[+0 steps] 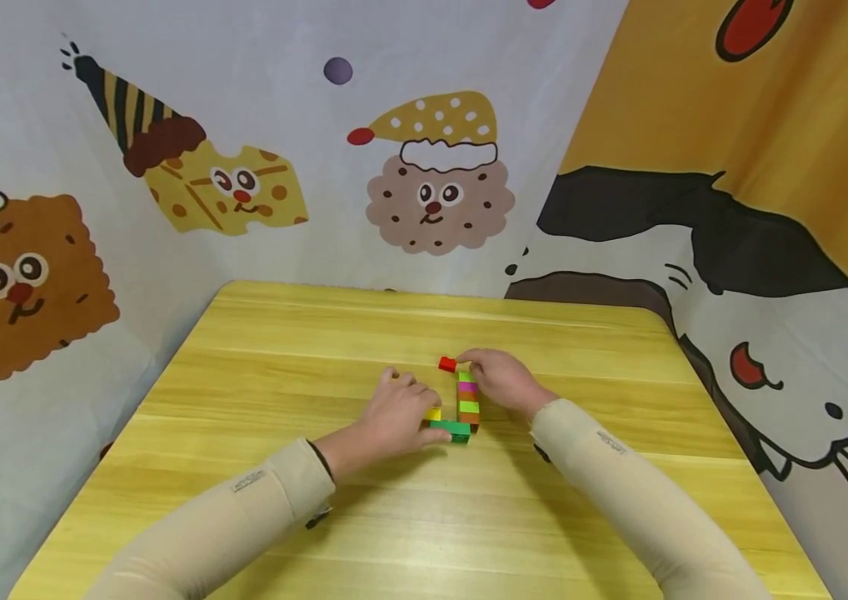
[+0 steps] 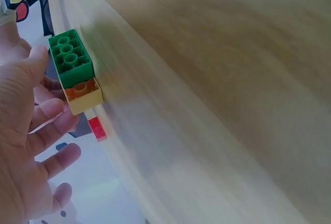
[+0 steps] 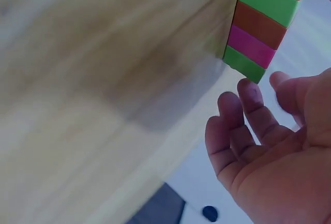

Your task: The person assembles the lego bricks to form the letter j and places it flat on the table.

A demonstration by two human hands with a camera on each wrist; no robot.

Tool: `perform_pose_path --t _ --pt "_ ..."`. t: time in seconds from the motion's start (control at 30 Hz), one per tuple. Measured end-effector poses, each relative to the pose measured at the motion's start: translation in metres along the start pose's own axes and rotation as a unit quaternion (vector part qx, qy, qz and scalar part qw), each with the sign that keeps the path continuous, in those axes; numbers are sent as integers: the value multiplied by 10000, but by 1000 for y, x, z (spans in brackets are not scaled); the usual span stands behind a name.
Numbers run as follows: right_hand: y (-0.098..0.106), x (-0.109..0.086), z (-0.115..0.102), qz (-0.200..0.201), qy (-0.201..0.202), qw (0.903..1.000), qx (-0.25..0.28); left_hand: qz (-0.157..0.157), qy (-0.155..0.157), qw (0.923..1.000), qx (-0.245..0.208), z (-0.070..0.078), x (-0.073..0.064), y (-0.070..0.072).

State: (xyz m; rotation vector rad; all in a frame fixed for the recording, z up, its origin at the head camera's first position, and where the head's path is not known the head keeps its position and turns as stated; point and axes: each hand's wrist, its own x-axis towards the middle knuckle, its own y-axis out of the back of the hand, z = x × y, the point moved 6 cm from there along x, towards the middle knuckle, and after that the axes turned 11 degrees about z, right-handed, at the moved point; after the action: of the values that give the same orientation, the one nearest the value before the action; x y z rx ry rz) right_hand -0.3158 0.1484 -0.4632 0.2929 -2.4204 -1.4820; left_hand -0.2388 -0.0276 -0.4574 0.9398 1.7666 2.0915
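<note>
A row of stacked toy bricks (image 1: 468, 397), in light green, magenta and orange-brown, lies on the table between the hands. Across its near end sits a dark green brick (image 1: 451, 431), its hollow underside facing the left wrist camera. Beside that is a yellow brick (image 2: 86, 101), and farther off lies a small red brick (image 1: 447, 364). My left hand (image 1: 399, 414) is at the green and yellow bricks, thumb by the green one, fingers spread and loosely bent. My right hand (image 1: 501, 380) hovers at the row's far light green end (image 3: 245, 64), fingers loosely bent with nothing between them.
The bricks lie on a wood-grain table (image 1: 266, 358). Behind it hangs a cloth (image 1: 266, 75) printed with cartoon figures. A yellow-orange part of the cloth (image 1: 791, 117) is at the right.
</note>
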Motion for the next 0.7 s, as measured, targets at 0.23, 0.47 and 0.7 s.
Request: perform_pose_path --t 0.23,0.47,0.7 --pt "-3 7 -14 -143 686 9913 -1110 -12 13 10000 92 -3 -5 0" --pt "-1 14 -9 -74 1159 9850 -1280 -99 61 9999 83 -4 -7 -2" --pt "7 18 14 -88 924 9927 -769 -98 112 9999 21 -6 -7 1"
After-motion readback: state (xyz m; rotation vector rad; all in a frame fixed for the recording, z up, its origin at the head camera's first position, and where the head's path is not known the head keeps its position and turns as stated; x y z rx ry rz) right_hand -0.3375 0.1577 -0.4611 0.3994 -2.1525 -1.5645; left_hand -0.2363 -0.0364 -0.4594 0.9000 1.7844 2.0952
